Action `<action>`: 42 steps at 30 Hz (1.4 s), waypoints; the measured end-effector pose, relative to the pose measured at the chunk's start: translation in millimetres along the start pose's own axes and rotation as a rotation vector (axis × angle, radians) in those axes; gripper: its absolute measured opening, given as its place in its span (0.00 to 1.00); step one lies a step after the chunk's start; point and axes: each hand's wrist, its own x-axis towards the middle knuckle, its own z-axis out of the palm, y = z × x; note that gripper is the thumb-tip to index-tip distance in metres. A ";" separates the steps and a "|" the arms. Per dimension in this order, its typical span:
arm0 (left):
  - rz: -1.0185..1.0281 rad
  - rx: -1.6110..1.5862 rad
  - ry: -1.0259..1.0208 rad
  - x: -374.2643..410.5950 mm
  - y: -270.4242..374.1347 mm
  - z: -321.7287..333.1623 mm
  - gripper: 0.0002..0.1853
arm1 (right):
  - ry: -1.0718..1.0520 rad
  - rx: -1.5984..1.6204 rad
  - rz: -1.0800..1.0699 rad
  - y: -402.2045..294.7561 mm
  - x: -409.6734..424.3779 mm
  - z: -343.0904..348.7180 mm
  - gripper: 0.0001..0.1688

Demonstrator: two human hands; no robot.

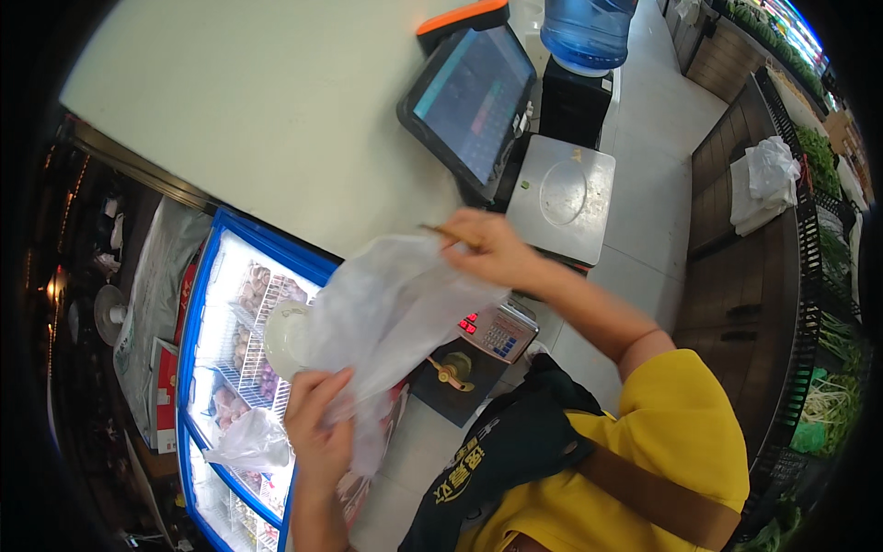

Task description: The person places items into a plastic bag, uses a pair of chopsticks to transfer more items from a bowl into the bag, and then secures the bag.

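A translucent white plastic bag (390, 310) spreads between my two hands. My right hand (483, 245) pinches its upper edge, along with a thin brown item (452, 236) whose kind I cannot tell. Lower down, my left hand (321, 421) grips the bag's other side between thumb and fingers. Beside the bag is a pale bowl (281, 338), partly covered by it, above the blue-framed chest freezer (200, 290). Whether the bowl touches the bag is unclear. A second clear plastic bag (255, 441) lies on the freezer, left of my left hand.
A pale counter (262, 124) carries a touchscreen terminal (476, 103). Beside it are a scale with a steel plate (562, 190) and a blue water bottle (586, 34). A scale with a lit display (497, 331) stands below my right hand. Vegetable shelves (821, 276) line the right.
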 end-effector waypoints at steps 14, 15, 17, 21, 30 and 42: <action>-0.013 -0.071 -0.687 115.7 -30.3 348.8 0.48 | 0.109 -0.980 0.288 184.1 11.0 -251.2 0.07; -0.023 -0.050 -0.709 118.8 -29.2 356.8 0.48 | 0.099 -0.991 0.306 196.9 17.5 -254.4 0.07; -0.049 -0.007 -0.749 120.0 -28.3 368.3 0.48 | 0.074 -1.009 0.336 221.4 28.7 -258.1 0.08; -0.065 0.033 -0.747 107.7 -42.8 377.0 0.47 | 0.117 -1.021 0.300 256.5 41.5 -252.6 0.15; -0.257 -0.122 -0.637 41.2 -72.3 337.6 0.43 | 0.141 -0.958 0.308 314.6 -28.8 -204.9 0.25; -0.489 -0.241 -0.445 -7.3 -64.8 285.9 0.41 | 0.152 -0.856 0.286 293.7 -51.3 -191.3 0.29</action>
